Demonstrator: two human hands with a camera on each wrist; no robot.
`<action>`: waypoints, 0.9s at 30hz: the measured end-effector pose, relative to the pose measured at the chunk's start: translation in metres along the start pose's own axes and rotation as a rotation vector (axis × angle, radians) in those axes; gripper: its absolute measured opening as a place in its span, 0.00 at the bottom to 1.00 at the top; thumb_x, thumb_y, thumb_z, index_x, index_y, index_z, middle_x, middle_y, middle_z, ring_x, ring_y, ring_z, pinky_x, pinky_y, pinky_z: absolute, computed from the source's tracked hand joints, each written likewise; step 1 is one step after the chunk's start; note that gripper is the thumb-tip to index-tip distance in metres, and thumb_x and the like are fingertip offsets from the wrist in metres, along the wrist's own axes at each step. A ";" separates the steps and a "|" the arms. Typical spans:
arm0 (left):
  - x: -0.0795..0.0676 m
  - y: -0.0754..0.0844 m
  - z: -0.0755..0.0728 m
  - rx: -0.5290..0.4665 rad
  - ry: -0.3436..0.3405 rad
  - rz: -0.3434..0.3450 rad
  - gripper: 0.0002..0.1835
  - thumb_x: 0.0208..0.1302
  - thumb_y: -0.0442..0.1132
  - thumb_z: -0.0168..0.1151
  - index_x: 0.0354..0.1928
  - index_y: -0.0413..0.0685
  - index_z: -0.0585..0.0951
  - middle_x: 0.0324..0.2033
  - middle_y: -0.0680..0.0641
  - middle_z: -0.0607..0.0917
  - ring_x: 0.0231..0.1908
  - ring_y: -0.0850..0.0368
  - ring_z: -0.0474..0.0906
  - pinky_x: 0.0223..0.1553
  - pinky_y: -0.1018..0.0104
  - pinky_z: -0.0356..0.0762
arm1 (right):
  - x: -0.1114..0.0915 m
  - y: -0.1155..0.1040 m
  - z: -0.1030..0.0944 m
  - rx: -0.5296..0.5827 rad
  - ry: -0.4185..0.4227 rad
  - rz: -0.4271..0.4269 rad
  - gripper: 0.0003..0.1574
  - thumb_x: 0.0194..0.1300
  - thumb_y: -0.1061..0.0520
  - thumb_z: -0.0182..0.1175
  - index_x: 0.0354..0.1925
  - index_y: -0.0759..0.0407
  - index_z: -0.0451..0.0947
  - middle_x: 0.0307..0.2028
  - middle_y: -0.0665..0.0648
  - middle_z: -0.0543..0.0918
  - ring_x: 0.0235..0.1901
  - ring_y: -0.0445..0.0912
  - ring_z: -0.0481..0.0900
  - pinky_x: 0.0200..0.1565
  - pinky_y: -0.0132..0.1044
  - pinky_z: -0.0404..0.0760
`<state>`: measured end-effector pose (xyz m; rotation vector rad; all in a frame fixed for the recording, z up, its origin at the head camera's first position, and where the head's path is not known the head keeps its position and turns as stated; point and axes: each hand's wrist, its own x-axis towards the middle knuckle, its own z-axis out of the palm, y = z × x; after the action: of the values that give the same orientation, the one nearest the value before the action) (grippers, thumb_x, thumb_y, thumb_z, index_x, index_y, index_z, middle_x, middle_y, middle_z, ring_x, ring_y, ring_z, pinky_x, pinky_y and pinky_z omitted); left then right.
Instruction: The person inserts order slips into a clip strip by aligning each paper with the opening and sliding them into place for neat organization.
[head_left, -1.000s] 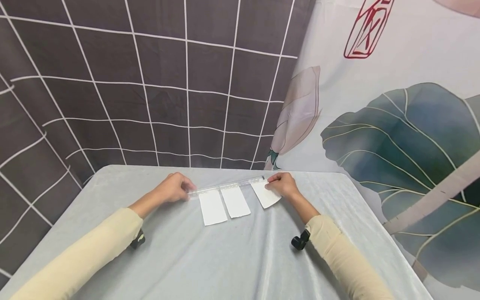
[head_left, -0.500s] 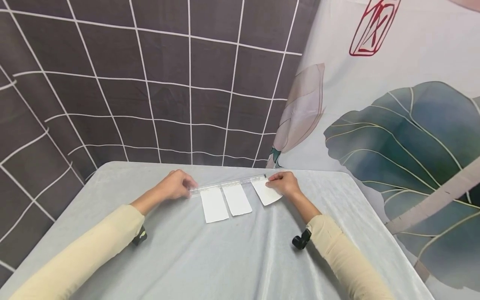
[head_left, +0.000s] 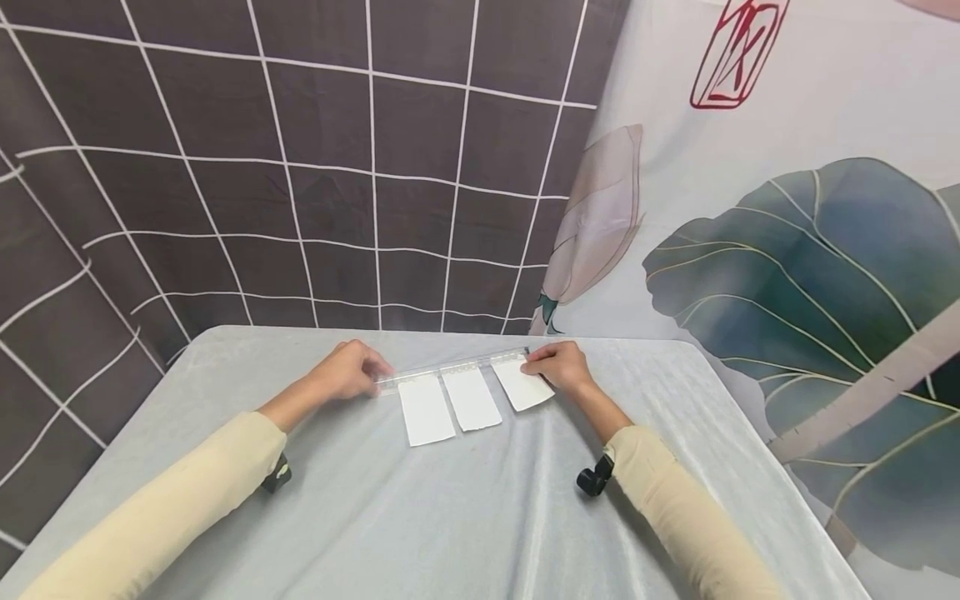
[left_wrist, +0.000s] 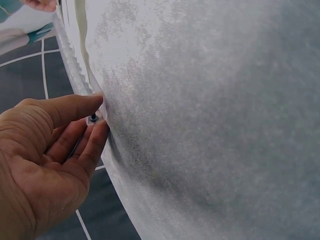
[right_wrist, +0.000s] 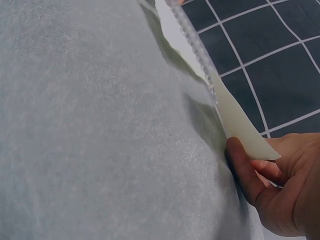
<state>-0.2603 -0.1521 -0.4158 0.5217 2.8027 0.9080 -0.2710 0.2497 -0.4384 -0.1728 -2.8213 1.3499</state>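
A clear plastic strip point(head_left: 450, 365) with a toothed edge lies slantwise near the far side of the table. My left hand point(head_left: 347, 372) pinches its left end between thumb and fingers; a small dark fitting shows there in the left wrist view. Two white paper pieces, the left paper point(head_left: 426, 412) and the middle paper point(head_left: 471, 400), extend toward me from the strip's near edge. My right hand point(head_left: 562, 367) pinches a third white paper point(head_left: 521, 387) by its right side. That paper's top edge meets the strip near its right end; whether it is caught there, I cannot tell.
A pale grey cloth point(head_left: 420, 517) with soft folds covers the table. Behind it hangs a dark curtain point(head_left: 330, 200) with white grid lines, and a white curtain with a leaf print point(head_left: 810, 283) hangs at the right. Black wrist cameras sit on both arms.
My right hand has shifted slightly left with the third paper, bringing it nearer the middle paper and against the strip. The left hand keeps its hold on the strip's end.
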 end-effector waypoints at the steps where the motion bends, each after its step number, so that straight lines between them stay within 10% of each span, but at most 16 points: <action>1: 0.000 0.000 -0.001 0.000 -0.001 0.003 0.22 0.49 0.26 0.79 0.50 0.40 0.95 0.44 0.40 0.97 0.47 0.46 0.92 0.56 0.46 0.89 | 0.000 -0.001 0.001 0.005 -0.003 0.000 0.15 0.62 0.56 0.81 0.45 0.63 0.95 0.47 0.63 0.96 0.49 0.55 0.89 0.48 0.34 0.80; 27: -0.003 -0.001 0.001 -0.013 0.009 0.015 0.21 0.48 0.25 0.79 0.49 0.38 0.94 0.42 0.40 0.96 0.43 0.49 0.90 0.52 0.49 0.89 | 0.000 -0.008 0.006 -0.009 -0.024 -0.027 0.14 0.60 0.56 0.83 0.42 0.62 0.95 0.41 0.60 0.96 0.37 0.47 0.86 0.38 0.31 0.79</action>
<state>-0.2578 -0.1531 -0.4169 0.5394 2.8025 0.9328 -0.2716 0.2399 -0.4360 -0.1179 -2.8387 1.3440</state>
